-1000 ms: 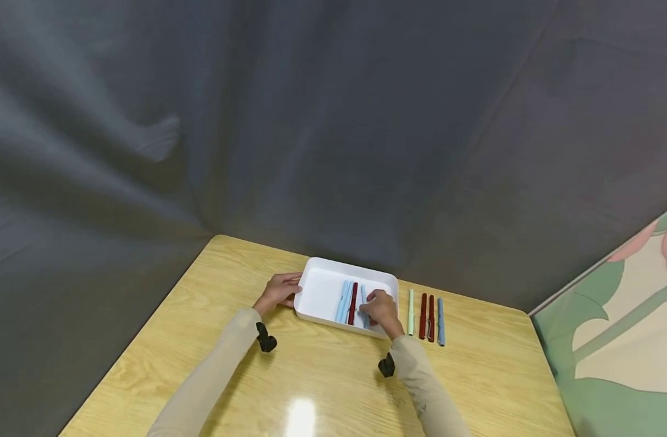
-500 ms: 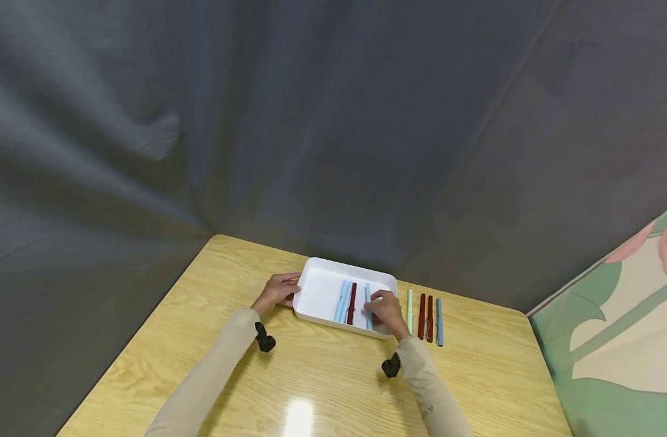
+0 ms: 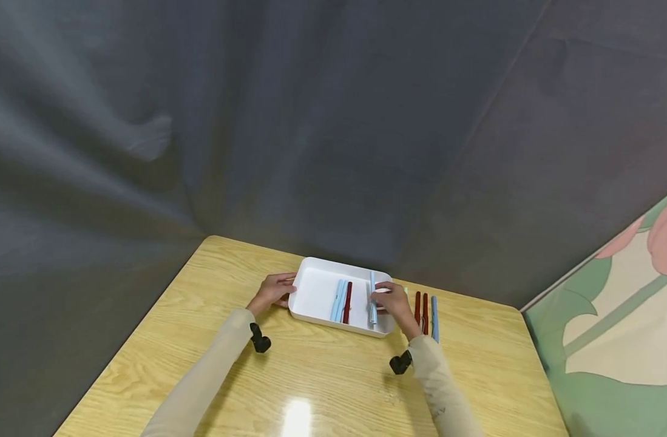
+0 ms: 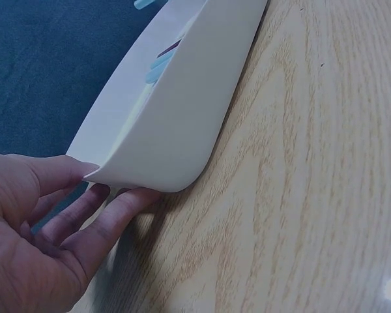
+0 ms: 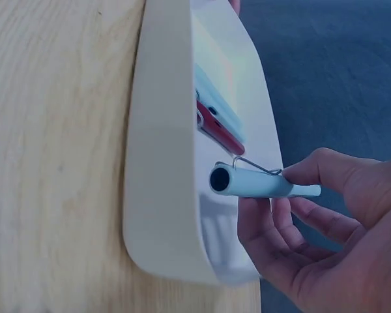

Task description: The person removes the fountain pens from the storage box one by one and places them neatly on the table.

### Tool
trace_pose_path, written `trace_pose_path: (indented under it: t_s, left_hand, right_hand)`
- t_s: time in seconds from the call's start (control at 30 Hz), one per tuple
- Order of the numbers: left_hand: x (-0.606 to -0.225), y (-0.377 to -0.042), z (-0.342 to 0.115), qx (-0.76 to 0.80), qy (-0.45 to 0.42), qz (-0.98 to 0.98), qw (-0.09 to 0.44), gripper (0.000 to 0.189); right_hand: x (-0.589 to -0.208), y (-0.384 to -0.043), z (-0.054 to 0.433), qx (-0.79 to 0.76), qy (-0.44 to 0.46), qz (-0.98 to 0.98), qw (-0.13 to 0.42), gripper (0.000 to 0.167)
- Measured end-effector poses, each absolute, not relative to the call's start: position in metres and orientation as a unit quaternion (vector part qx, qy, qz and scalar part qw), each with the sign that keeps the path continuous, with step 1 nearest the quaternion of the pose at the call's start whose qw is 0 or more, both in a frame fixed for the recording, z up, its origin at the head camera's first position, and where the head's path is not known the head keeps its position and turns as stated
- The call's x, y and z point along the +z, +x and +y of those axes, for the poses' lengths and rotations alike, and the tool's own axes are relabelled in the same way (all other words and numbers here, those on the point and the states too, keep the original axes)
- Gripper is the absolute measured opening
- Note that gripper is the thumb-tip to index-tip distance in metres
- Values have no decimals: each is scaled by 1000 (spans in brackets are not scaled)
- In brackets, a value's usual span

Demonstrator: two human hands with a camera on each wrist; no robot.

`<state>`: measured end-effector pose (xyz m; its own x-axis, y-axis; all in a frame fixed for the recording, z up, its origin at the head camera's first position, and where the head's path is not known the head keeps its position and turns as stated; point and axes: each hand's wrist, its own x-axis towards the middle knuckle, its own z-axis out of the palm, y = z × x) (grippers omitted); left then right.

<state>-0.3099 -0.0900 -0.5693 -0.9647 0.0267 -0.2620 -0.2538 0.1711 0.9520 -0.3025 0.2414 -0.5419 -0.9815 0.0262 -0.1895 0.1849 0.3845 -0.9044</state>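
A white tray (image 3: 314, 285) lies at the back of the wooden table. At its left end my left hand (image 3: 271, 291) grips the wall, thumb (image 4: 68, 171) on the rim and fingers against the outside. My right hand (image 3: 394, 303) holds a light blue pen (image 5: 257, 184) between thumb and fingers, above the tray's right part. The pen's clip and one hollow-looking end show in the right wrist view. Inside the tray, light blue pens (image 3: 337, 300) lie side by side with a dark red pen (image 3: 348, 302) to their right.
Right of the tray, two dark red pens (image 3: 425, 314) and a blue pen (image 3: 434, 318) lie on the table (image 3: 333, 376). A pale green pen there is mostly hidden by my right hand. A dark curtain (image 3: 333, 152) hangs behind the table.
My right hand has moved right and risen, lifting the light blue pen off the tray's floor. My left hand keeps its hold on the tray. The pale green pen is now mostly covered.
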Motion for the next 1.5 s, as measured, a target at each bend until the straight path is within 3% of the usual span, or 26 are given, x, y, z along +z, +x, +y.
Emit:
trace_pose_path:
  t_s: [0.93,1.5]
  left_hand:
    - [-571,-306,-97,641,-84,755,112,50]
    - [-566,-302,-95,646,-80,751,115,51]
  right_hand:
    - [-527,-301,310,-615,76,777,108,56]
    - [-531,-283,343,-615,72,782,73,58]
